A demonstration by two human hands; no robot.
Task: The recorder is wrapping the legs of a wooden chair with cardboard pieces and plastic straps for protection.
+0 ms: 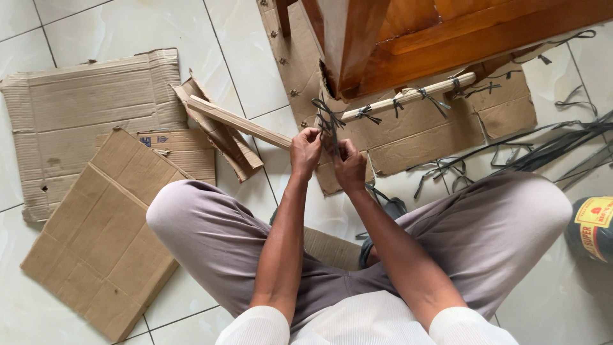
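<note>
Two bare hands meet just above the middle of the head view, at about twelve o'clock from the seated person's lap: the left hand (305, 151) and the right hand (349, 165) both have their fingers pinched shut on a dark plastic strap (329, 124), which runs up to the corner of a wooden furniture leg (348, 48) wrapped in cardboard. The strap's loose ends stick out just above the knuckles, touching the cardboard wrapping (421, 131) that spreads toward two o'clock. Along that wrapping's upper edge lies a pale wooden slat (408, 97), tied down at several spots with more dark ties. A second wooden slat (237, 121) slants in from ten o'clock, its near end just beside the left hand's fingers, resting over a folded cardboard strip (223, 140). Further toward nine o'clock two flat cardboard sheets overlap on the white tiled floor (242, 70): a larger creased sheet (89, 108) behind and a square sheet (102, 236) in front, whose edge reaches the left knee. At three o'clock a bundle of loose dark straps (549, 150) trails across the tiles, and a roll with a red and yellow label (590, 227) sits at the right edge, near the right knee. Bare tile shows between the knees and the wrapped leg, and at eleven o'clock above the sheets.
</note>
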